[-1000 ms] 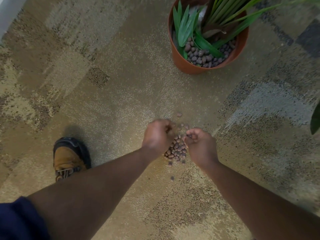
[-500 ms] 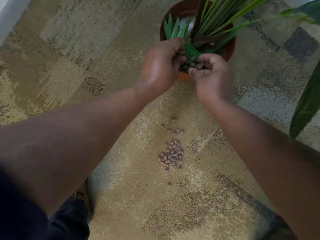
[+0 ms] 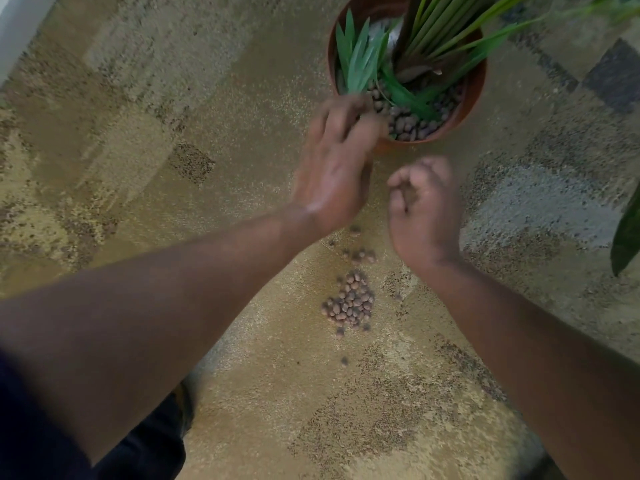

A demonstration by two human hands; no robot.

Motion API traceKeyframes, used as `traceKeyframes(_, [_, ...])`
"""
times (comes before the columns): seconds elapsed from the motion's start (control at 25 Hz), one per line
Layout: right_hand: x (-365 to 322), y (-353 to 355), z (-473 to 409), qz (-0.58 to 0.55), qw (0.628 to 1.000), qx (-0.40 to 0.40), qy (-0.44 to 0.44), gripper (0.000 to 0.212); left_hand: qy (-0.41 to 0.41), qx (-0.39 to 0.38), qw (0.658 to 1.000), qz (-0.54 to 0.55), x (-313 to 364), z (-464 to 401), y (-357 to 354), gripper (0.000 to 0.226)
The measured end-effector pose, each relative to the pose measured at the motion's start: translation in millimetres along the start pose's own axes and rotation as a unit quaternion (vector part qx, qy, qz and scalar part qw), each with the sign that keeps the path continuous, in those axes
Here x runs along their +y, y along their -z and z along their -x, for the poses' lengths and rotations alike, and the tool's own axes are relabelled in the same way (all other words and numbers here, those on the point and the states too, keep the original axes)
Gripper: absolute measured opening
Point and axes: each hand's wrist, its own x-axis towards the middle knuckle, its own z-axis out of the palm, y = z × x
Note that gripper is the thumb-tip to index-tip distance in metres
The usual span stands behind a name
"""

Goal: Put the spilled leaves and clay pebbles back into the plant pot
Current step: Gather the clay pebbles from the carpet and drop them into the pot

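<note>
A terracotta plant pot (image 3: 475, 93) stands on the carpet at the top, with green leaves (image 3: 360, 58) and brown clay pebbles (image 3: 414, 124) inside. A small pile of spilled clay pebbles (image 3: 349, 303) lies on the carpet between my forearms, and a few loose ones (image 3: 362, 255) lie just beyond it. My left hand (image 3: 336, 168) is blurred, its fingers stretched out at the pot's near left rim. My right hand (image 3: 424, 209) hovers over the carpet just short of the pot, loosely curled, and I see nothing in it.
A large dark green leaf (image 3: 628, 233) of another plant hangs in at the right edge. A white wall base (image 3: 15, 32) runs along the top left corner. My leg in dark trousers (image 3: 149, 445) is at the bottom left.
Both hands carried pebbles from the pile up to the pot and let them go there. Now they are drawing back, the right hand clear of the pot and the left at its rim.
</note>
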Motion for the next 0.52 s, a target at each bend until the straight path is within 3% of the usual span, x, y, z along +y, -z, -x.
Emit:
traceKeyframes(0.12, [34.2,-10.9,31.2,0.04,0.973,-0.165,-0.154,0.025,0.05,-0.17,0.984,-0.006,-16.6,46.4,-10.6,0.048])
traceKeyframes(0.24, [50.7,-26.6,51.0,0.022,0.939,-0.266,-0.217,0.042,0.129,-0.319,0.939,0.014,-36.4,74.0,-23.8,0.068])
traceKeyframes(0.36, [46.9,-42.6,60.5,0.032,0.929,-0.324,-0.175,0.048,0.119,-0.354,0.927,-0.022,-36.0,77.6,-40.2,0.06])
traceKeyframes(0.52, [42.4,-58.3,65.0,0.103,0.932,-0.339,-0.079,0.033,0.046,-0.407,0.91,-0.059,-31.5,70.6,-46.9,0.048])
